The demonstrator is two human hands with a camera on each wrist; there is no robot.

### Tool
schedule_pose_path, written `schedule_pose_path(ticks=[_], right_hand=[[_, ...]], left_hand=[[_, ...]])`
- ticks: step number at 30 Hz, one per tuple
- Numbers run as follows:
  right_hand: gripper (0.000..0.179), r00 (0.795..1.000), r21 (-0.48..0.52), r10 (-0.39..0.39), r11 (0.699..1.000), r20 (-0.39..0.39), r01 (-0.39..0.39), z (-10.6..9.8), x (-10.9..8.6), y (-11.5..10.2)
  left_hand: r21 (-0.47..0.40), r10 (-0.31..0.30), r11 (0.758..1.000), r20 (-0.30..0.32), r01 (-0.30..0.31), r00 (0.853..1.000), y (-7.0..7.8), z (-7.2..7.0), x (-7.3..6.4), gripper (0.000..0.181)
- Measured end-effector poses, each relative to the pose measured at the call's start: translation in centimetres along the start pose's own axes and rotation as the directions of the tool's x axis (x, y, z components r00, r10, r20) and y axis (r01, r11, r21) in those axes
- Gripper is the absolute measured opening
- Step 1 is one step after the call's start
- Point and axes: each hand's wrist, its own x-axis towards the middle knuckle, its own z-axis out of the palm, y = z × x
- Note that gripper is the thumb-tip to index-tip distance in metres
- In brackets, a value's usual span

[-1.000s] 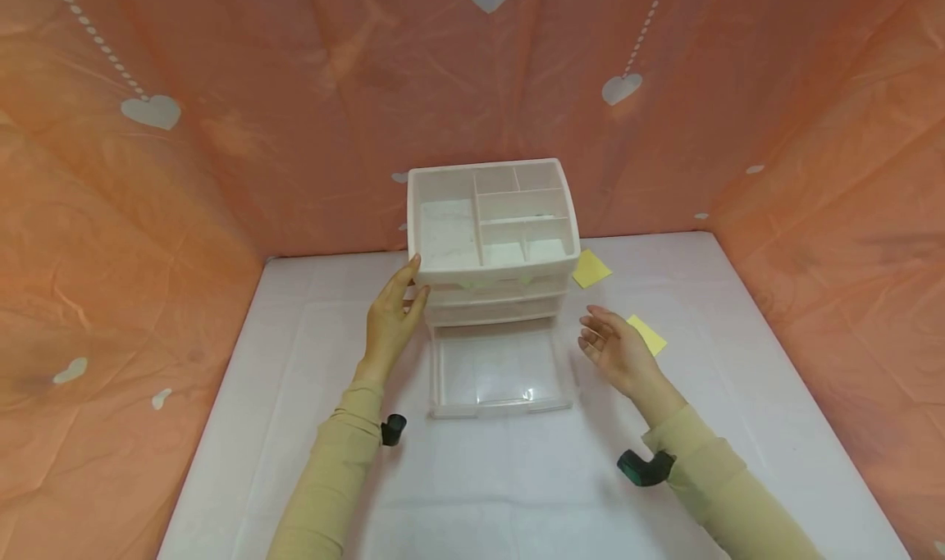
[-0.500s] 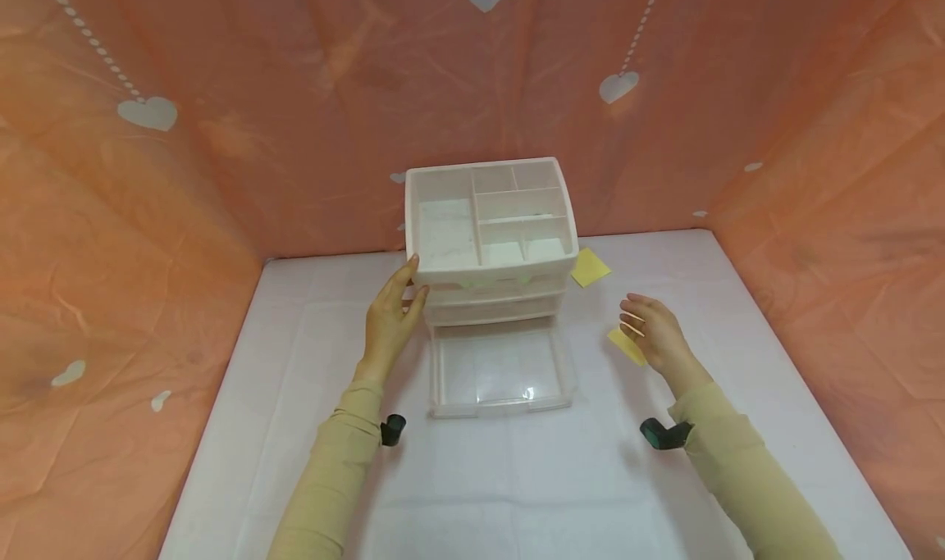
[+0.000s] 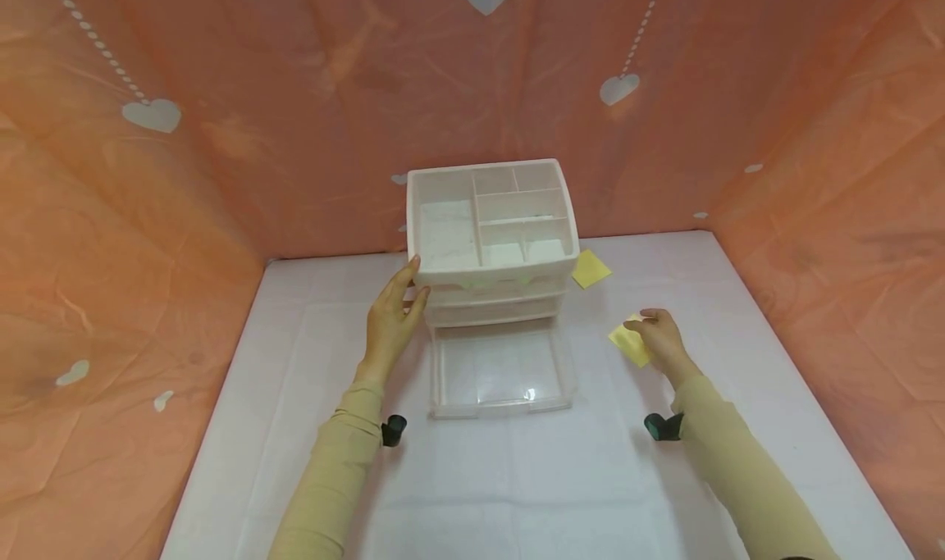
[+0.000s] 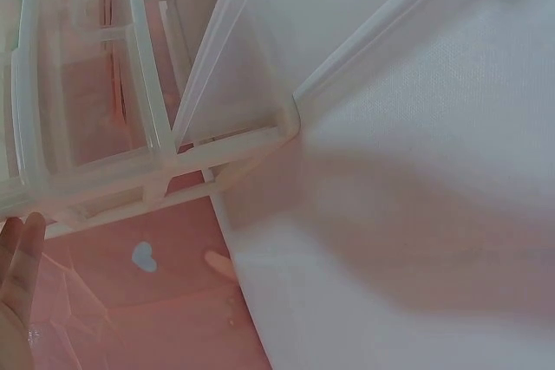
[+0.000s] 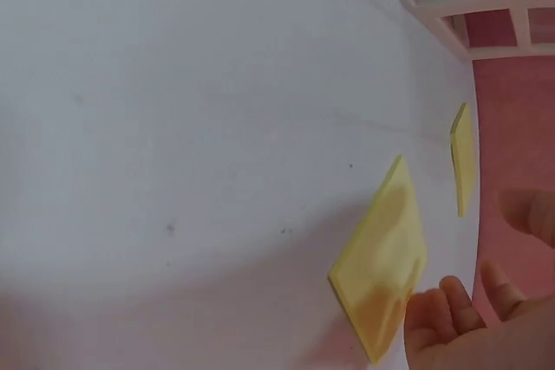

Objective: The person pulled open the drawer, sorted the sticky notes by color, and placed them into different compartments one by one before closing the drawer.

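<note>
A white plastic drawer organizer [image 3: 502, 271] with a divided top stands near the back of the table. Its clear bottom drawer [image 3: 502, 410] is pulled out and holds nothing visible. My left hand [image 3: 389, 318] touches the organizer's front left corner with extended fingers; in the left wrist view fingertips [image 4: 26, 249] rest against its frame. My right hand [image 3: 663, 343] is over the nearer yellow sticky note pad [image 5: 390, 240], thumb and fingers apart and not closed on it. The hand covers the pad's right part in the head view. Another yellow pad [image 3: 591, 270] lies beside the organizer's right side.
A white cloth covers the table [image 3: 509, 486]. An orange curtain [image 3: 325, 117] with pale hearts surrounds the back and both sides. Dark wrist cameras protrude inward from both sleeves.
My right hand has moved right, from beside the pulled-out drawer to over the nearer sticky note pad, and its fingers have turned downward. The left hand has stayed at the organizer's corner.
</note>
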Motion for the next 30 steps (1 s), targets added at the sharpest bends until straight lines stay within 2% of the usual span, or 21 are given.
schedule_pose_path(ticks=[3, 6, 10, 24, 30], right_hand=[[0.068, 1.0, -0.119, -0.006, 0.993, -0.016, 0.004, -0.1, 0.2, 0.5], [0.073, 1.0, -0.235, 0.002, 0.972, -0.021, -0.007, -0.2, 0.3, 1.1], [0.08, 1.0, -0.328, -0.002, 0.945, -0.006, 0.0, -0.4, 0.4, 1.9], [0.085, 0.997, -0.46, -0.067, 0.887, -0.027, 0.047, -0.6, 0.1, 3.1], [0.082, 0.99, -0.446, -0.105, 0.894, -0.099, 0.05, -0.5, 0.0, 3.6]], left_hand=[[0.006, -0.007, 1.0, 0.004, 0.007, 1.0, 0.0, 0.0, 0.0, 0.047], [0.02, -0.012, 1.0, 0.009, 0.012, 1.0, -0.1, 0.1, -0.1, 0.047], [0.025, -0.01, 1.0, 0.013, 0.01, 1.0, -0.1, 0.1, -0.2, 0.047], [0.02, 0.003, 1.0, -0.007, -0.003, 1.0, -0.1, 0.0, 0.0, 0.047], [0.02, 0.002, 1.0, -0.002, -0.002, 1.0, -0.2, 0.0, 0.0, 0.046]])
